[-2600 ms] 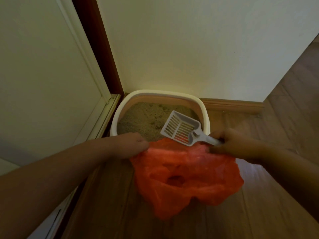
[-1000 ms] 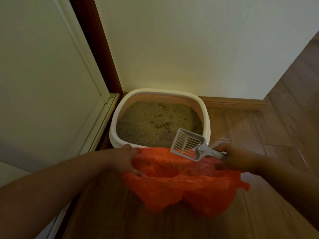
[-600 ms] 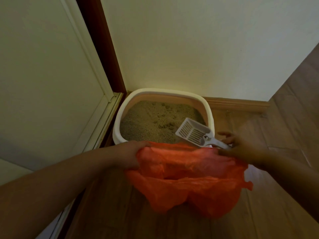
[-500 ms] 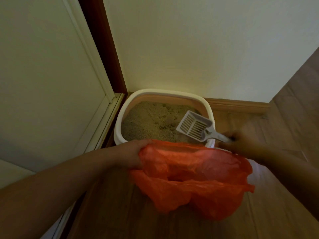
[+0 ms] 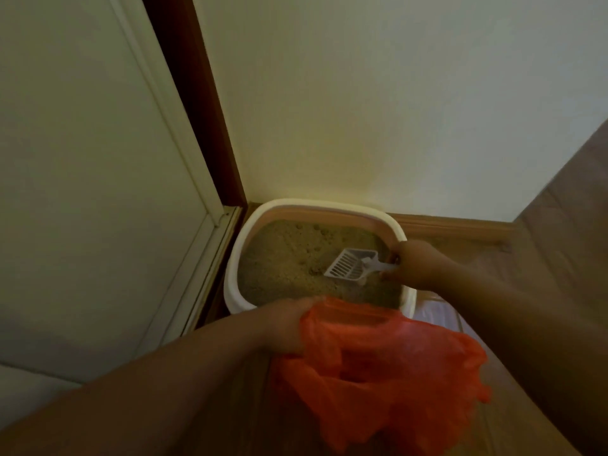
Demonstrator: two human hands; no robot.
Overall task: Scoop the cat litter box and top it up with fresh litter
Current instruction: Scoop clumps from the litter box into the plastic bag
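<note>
A white-rimmed litter box (image 5: 234, 258) sits on the floor in the corner, filled with sandy litter (image 5: 289, 258) that has a few small clumps. My right hand (image 5: 414, 268) grips the handle of a white slotted scoop (image 5: 350, 267). The scoop head hangs over the litter at the right side of the box. My left hand (image 5: 286, 324) grips the rim of an orange plastic bag (image 5: 388, 373), held open just in front of the box. The bag's inside is too dark to make out.
A cream wall (image 5: 378, 110) stands right behind the box, with a wooden skirting board (image 5: 460, 225) along its foot. A white door panel and dark wood frame (image 5: 197, 110) close the left side. Wooden flooring (image 5: 559, 251) runs to the right.
My right hand has carried the scoop from above the bag's mouth back over the litter and lowered it toward the surface. My left hand and the bag have shifted slightly right.
</note>
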